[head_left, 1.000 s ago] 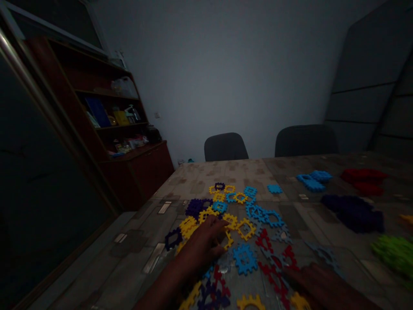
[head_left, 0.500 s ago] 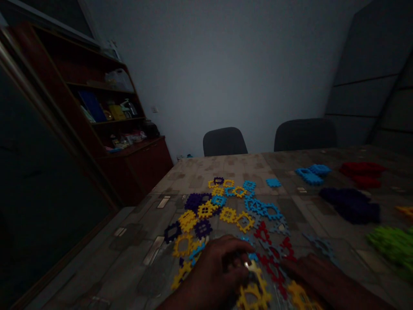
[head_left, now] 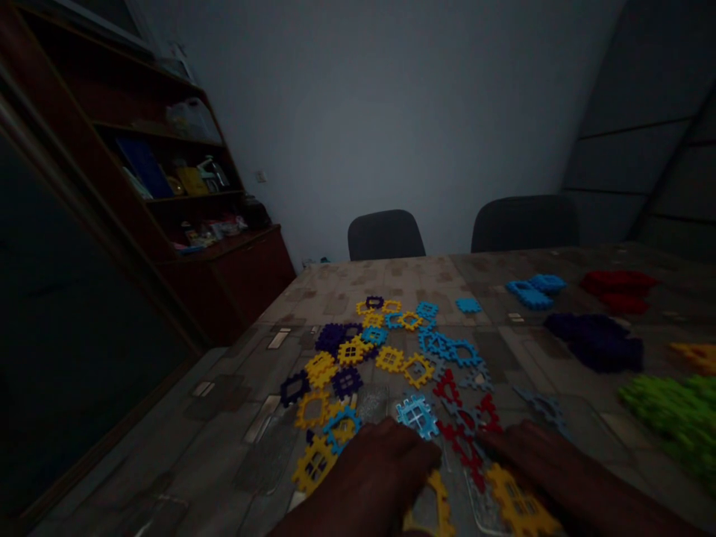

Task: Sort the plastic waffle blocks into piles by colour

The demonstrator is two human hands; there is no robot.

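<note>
Flat toothed puzzle pieces in yellow, blue, purple and red lie scattered on the patterned table (head_left: 335, 298). My left hand (head_left: 380, 473) is low in the view with its fingers curled down over a yellow ring piece (head_left: 439, 498) that pokes out beside them. A light blue piece (head_left: 418, 414) lies just beyond its knuckles. My right hand (head_left: 537, 462) rests flat on the table, fingers stretched leftwards over red pieces (head_left: 467, 436), with a yellow piece (head_left: 517, 509) under its wrist. The room is very dark.
Single-colour piles sit at the right: blue (head_left: 534, 291), red (head_left: 615, 287), purple (head_left: 596, 339), green (head_left: 676, 410), and a bit of yellow (head_left: 696, 352). Two dark chairs (head_left: 385, 235) (head_left: 523, 224) stand behind the table. A wooden shelf cabinet (head_left: 212, 246) is at the left.
My left hand has drawn back from the yellow cluster towards me and curled shut over a yellow piece. The right hand stays flat. The view has tilted up slightly.
</note>
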